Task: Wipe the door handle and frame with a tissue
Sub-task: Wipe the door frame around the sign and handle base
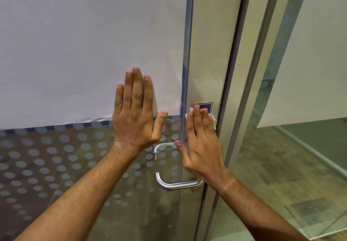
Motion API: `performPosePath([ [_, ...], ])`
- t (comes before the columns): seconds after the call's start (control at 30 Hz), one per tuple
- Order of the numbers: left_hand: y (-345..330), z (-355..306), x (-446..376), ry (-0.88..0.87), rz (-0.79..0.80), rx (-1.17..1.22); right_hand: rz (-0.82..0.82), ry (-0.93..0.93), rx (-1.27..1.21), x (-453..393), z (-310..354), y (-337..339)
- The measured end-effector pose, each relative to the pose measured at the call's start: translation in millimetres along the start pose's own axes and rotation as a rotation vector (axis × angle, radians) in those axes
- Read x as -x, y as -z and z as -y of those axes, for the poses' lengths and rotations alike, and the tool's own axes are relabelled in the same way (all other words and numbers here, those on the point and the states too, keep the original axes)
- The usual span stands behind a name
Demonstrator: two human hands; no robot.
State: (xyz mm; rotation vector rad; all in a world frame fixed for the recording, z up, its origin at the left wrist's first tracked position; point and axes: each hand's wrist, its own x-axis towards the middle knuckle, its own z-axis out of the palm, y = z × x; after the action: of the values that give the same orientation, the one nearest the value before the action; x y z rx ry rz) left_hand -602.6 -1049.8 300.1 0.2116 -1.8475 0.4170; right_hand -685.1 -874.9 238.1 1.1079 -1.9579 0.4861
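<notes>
office, frosted glass door (84, 43), glass partitions (309, 147)

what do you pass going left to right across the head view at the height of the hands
frosted glass door panel → left hand flat on the glass → right hand pressing the tissue on the door frame → dark gap at the frame's edge → glass side panel

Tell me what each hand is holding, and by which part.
Left hand: nothing, flat on the glass door. Right hand: presses a tissue against the frame under straight fingers.
</notes>
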Motion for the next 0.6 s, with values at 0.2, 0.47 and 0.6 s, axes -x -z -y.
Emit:
performPosePath([
  [0.2, -1, 0, 0, -0.006, -0.004, -0.006, -0.21, -0.082, -0.104, -68, 7, 17],
  [0.47, 0, 0, 0, -0.003, -0.003, -0.005, 0.045, 0.009, 0.001, 7, 3, -7],
  [0.6, 0, 0, -1, 0.003, 0.002, -0.003, 0.003, -0.029, -0.018, 1, 6, -3],
])
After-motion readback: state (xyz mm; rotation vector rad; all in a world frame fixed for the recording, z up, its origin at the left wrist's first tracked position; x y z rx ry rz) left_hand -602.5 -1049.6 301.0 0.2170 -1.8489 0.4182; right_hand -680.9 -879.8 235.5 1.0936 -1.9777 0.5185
